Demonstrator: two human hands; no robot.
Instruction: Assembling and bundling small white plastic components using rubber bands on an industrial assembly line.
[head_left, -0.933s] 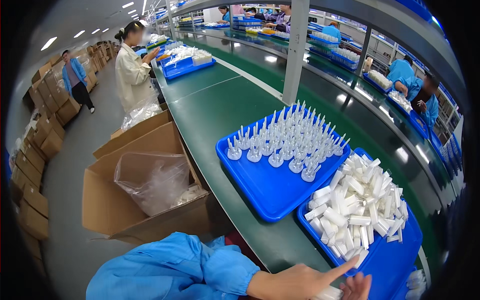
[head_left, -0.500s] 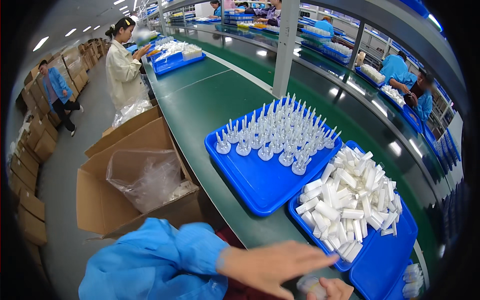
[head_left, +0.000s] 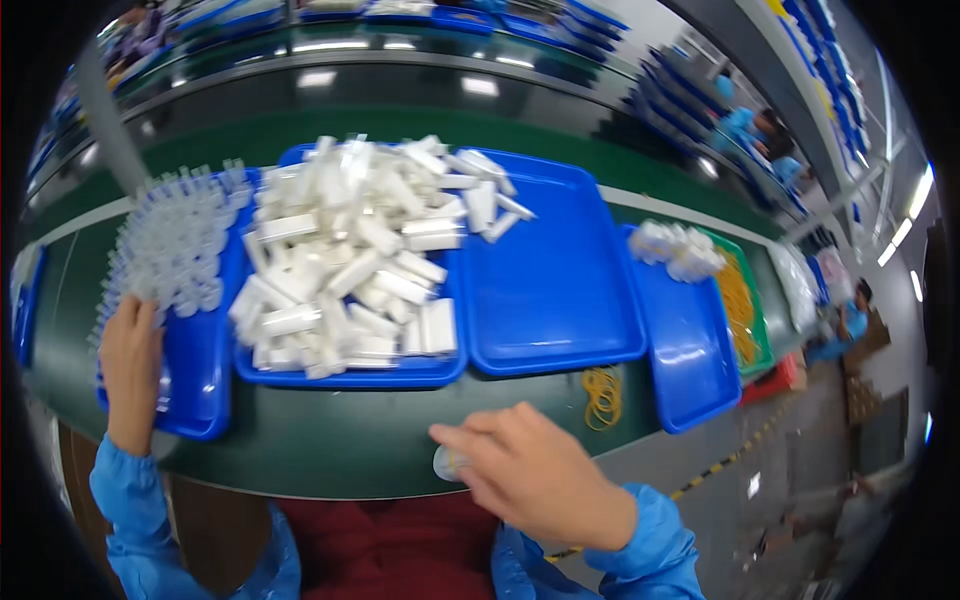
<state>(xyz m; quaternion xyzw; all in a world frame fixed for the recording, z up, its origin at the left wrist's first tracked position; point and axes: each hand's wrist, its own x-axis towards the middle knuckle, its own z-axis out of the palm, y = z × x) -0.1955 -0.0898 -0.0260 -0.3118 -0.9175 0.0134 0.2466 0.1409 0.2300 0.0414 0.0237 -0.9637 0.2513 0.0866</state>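
My left hand (head_left: 130,375) reaches into the left blue tray (head_left: 195,395). Its fingertips are among the near edge of the standing clear plastic pieces (head_left: 175,235), which have round bases and thin prongs. Blur hides whether those fingers have closed on one. In front of me, over the bench edge, my right hand (head_left: 545,475) is closed on a small clear round plastic piece (head_left: 448,462); a trace of yellow shows on it. Between the hands, farther back, a blue tray (head_left: 350,379) is heaped with white rectangular pieces (head_left: 350,260) that look film-wrapped.
Right of the heap is a blue tray (head_left: 555,270) with a few white pieces at its left. Yellow rubber bands (head_left: 602,398) lie on the green bench (head_left: 330,440). Another blue tray (head_left: 690,370) holds clear bundled pieces (head_left: 675,250), beside a green tray (head_left: 762,345) of yellow bands.
The view has swung right, so the trays appear farther left. My hands, close together before, are now apart: the left at the clear pieces, the right holding the round piece.
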